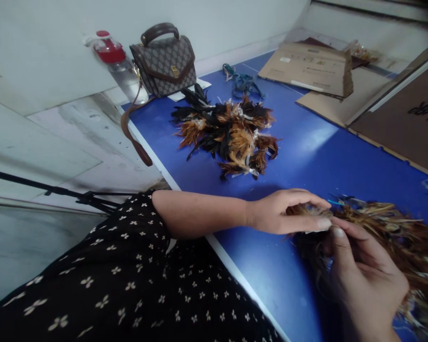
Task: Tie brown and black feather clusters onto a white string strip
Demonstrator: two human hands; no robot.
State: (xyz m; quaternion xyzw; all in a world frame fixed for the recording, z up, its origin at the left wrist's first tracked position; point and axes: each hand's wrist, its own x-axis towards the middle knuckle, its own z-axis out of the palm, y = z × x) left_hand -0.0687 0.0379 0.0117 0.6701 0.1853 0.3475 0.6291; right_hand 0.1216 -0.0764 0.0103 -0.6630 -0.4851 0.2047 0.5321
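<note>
My left hand (288, 211) reaches in over the blue table, thumb and fingers closed around a small bunch of brown feathers (306, 209). Tip to tip with it, my right hand (365, 270) pinches at the end of that bunch; what lies between its thumb and forefinger is too small to make out. Behind and beside the right hand spreads a heap of loose brown feathers (395, 232), partly covered by the hand. Farther back on the table lies a pile of black and orange feather bunches (231, 133) with whitish bound ends.
A patterned handbag (167, 61) and a red-capped water bottle (119, 66) stand at the back left, a brown strap (135, 137) hanging over the edge. Teal cord (244, 85) lies near the wall. Flattened cardboard (306, 66) and a cardboard box (406, 109) occupy the back right.
</note>
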